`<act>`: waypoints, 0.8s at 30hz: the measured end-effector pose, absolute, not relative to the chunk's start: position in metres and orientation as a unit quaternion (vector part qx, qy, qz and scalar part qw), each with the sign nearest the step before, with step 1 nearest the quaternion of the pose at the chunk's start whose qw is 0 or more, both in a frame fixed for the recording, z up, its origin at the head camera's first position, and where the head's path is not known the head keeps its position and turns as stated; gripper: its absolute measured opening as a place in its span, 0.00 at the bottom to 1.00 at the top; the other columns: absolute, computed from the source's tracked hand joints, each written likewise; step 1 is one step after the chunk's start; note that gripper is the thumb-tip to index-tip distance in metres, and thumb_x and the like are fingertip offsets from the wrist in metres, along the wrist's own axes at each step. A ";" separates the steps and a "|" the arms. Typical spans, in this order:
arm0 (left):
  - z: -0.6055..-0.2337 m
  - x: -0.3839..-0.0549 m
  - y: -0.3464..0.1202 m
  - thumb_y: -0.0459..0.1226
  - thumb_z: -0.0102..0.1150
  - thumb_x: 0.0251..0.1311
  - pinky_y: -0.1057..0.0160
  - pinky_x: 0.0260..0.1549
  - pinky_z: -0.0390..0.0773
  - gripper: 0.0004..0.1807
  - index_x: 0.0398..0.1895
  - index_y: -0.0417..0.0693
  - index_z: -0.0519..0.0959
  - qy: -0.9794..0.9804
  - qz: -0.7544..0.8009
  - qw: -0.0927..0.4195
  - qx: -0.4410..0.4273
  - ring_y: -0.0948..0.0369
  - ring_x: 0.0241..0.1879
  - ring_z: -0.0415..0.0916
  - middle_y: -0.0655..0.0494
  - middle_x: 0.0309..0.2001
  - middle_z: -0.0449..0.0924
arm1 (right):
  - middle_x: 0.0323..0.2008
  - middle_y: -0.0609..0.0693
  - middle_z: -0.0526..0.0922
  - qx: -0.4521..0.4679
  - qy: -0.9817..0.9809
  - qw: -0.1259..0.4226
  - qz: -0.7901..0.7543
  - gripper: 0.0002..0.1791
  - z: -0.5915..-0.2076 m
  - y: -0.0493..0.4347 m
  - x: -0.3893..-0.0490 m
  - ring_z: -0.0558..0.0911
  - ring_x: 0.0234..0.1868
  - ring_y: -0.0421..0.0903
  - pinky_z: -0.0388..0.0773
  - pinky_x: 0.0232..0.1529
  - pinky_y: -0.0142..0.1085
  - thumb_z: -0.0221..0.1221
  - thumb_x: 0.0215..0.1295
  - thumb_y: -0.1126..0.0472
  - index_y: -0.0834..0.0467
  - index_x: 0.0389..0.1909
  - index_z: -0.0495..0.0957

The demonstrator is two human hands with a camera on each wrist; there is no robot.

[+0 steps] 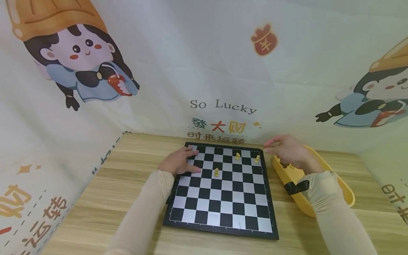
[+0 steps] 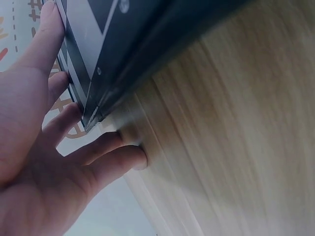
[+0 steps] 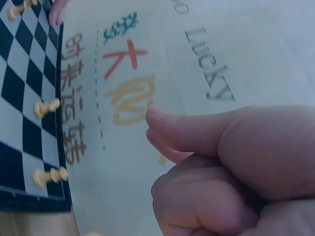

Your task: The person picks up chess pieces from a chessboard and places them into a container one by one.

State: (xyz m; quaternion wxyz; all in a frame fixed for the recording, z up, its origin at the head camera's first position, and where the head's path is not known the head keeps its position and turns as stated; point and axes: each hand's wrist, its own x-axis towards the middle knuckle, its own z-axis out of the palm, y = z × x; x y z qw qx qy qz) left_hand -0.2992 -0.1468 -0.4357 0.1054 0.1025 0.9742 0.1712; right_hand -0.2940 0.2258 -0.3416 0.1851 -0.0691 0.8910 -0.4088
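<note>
A black-and-white chessboard lies on the table. My left hand rests at its far left corner with fingers spread, thumb over the squares; in the left wrist view, other fingers reach down beside the edge to the wood. Three pale yellow chess pieces stand on it: one near the left hand, one and another toward the far right corner. Over the yellow basket's far end, my right hand has thumb and index finger stretched toward that corner, other fingers curled; nothing shows in its grasp.
The yellow basket stands right of the board, partly hidden under the right arm, with small dark and yellow things inside. A printed cloth hangs behind the wooden table and along its sides.
</note>
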 end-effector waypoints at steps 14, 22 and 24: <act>-0.438 -0.299 -0.147 0.59 0.72 0.54 0.46 0.77 0.62 0.47 0.77 0.58 0.66 0.975 0.168 0.106 0.103 0.46 0.80 0.54 0.50 0.82 0.54 | 0.35 0.52 0.80 -0.111 0.901 0.161 -0.387 0.18 -0.358 0.179 -0.286 0.61 0.13 0.40 0.61 0.17 0.31 0.62 0.71 0.56 0.59 0.57 0.80; -0.436 -0.300 -0.147 0.60 0.71 0.54 0.45 0.77 0.62 0.47 0.77 0.58 0.66 0.975 0.163 0.107 0.104 0.45 0.80 0.54 0.49 0.82 0.54 | 0.16 0.41 0.64 -0.129 0.885 0.184 -0.407 0.18 -0.357 0.153 -0.289 0.60 0.12 0.38 0.61 0.16 0.29 0.63 0.71 0.55 0.58 0.57 0.79; -0.436 -0.300 -0.147 0.59 0.71 0.55 0.45 0.77 0.62 0.47 0.77 0.58 0.66 0.975 0.163 0.109 0.105 0.45 0.80 0.54 0.49 0.82 0.54 | 0.15 0.40 0.62 -0.135 0.878 0.188 -0.420 0.18 -0.359 0.147 -0.289 0.60 0.12 0.38 0.60 0.16 0.28 0.64 0.70 0.56 0.58 0.57 0.79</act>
